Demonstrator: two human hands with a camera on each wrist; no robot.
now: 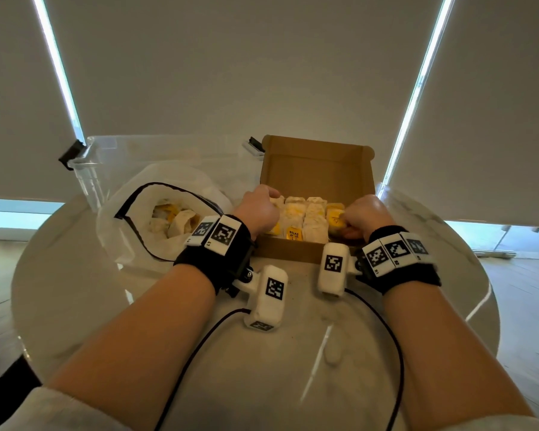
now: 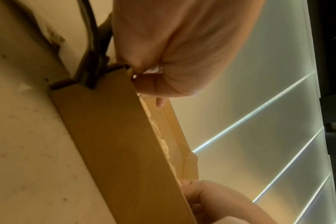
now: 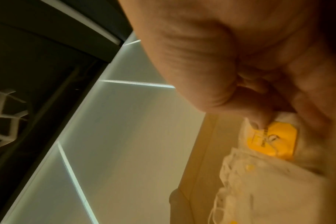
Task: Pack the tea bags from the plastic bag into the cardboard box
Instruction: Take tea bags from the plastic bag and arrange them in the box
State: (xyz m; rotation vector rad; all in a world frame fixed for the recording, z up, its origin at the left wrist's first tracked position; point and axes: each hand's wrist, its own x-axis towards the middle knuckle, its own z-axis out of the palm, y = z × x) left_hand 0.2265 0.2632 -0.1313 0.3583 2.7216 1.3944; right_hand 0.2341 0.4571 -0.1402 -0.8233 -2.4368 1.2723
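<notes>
The open cardboard box (image 1: 290, 251) stands mid-table, with rows of white tea bags (image 1: 315, 219) inside, some showing yellow tags. My left hand (image 1: 259, 209) is curled over the box's left side and pinches something white, seemingly a tea bag (image 2: 153, 70). My right hand (image 1: 367, 216) is curled at the box's right side, its fingertips (image 3: 259, 122) on a tea bag with a yellow tag (image 3: 274, 142). The plastic bag (image 1: 115, 241) lies open left of the box, with more tea bags (image 1: 175, 219) in it. The box's front wall (image 2: 109, 128) fills the left wrist view.
A clear plastic bin (image 1: 106, 163) stands behind the plastic bag. The box's lid (image 1: 315, 169) stands upright at the back. The round marble table (image 1: 293, 368) stretches toward me, crossed by black cables (image 1: 395, 353) from the wrist cameras. Blinds hang behind.
</notes>
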